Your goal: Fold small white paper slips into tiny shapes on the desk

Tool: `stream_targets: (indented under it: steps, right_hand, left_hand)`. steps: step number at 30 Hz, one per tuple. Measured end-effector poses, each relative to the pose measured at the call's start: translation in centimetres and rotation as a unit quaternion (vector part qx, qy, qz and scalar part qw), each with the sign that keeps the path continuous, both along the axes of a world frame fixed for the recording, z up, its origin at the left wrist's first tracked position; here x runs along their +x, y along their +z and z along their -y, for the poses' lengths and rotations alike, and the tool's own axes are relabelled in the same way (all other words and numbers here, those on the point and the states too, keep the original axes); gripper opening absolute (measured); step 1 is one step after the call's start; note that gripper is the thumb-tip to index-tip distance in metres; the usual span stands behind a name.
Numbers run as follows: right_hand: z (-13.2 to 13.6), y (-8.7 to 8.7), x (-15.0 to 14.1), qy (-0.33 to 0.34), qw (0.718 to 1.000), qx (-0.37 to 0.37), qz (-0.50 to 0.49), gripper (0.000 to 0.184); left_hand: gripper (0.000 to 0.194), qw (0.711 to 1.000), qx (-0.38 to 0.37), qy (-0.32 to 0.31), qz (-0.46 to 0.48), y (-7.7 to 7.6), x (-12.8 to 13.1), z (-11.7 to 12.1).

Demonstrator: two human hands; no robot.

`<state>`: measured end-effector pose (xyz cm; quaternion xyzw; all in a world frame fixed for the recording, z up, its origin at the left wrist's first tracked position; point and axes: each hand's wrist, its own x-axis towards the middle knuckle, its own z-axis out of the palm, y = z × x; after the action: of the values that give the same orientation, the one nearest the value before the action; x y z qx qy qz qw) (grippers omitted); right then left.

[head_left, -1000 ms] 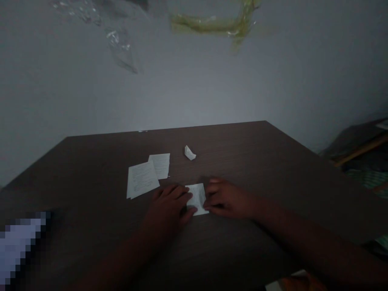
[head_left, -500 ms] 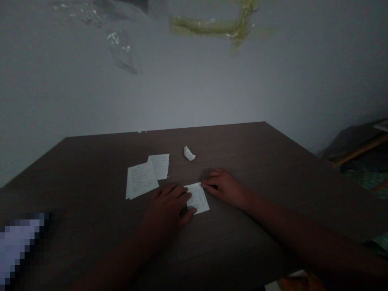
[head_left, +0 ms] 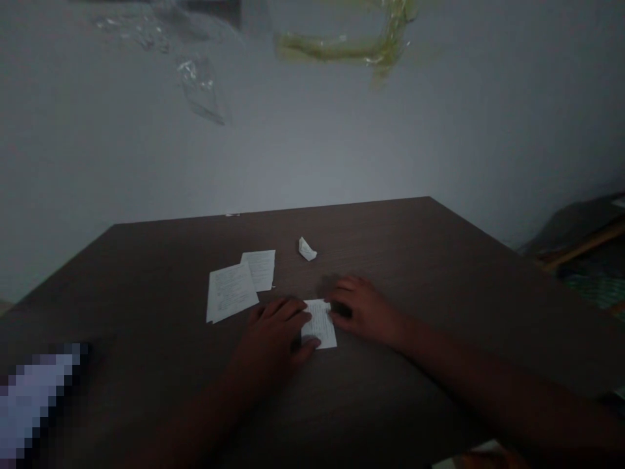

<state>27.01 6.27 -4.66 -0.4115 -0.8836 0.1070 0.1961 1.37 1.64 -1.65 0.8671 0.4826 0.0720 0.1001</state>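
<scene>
Left hand [head_left: 273, 335], thumb and fingers parted, rests on printed slip [head_left: 321, 329]; right hand [head_left: 364, 309] curls at its right edge, grip unclear. Creased scrap [head_left: 307, 250] lies beyond.

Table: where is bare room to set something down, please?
Bare: the table between the right hand and right edge; between the sheets and left edge. Crowded: around the middle paper, with the left hand near the sheets.

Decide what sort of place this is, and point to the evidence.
Probably an ordinary indoor room, perhaps in a home: paper sheets with lines of text lie on a brown table, beside a pale wall bearing yellowish tape.
</scene>
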Motion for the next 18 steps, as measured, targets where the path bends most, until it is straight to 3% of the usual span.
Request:
stream_targets:
  steps: [4,7,18]
  right_hand:
    - [-1.7,-0.6,0.2,-0.059,0.997,-0.011,-0.038,0.013]
    - [-2.3,-0.6,0.4,-0.065,0.995,-0.027,-0.069,0.01]
    - [0.4,0.3,0.8,0.086,0.993,-0.022,-0.081,0.023]
  left_hand:
    - [0.038,1.0,-0.007,-0.001,-0.009,0.2,0.1,0.0]
    - [0.038,1.0,-0.009,-0.001,-0.009,0.3,0.1,0.0]
    - [0.048,0.999,-0.007,-0.032,0.04,-0.4,-0.6,0.3]
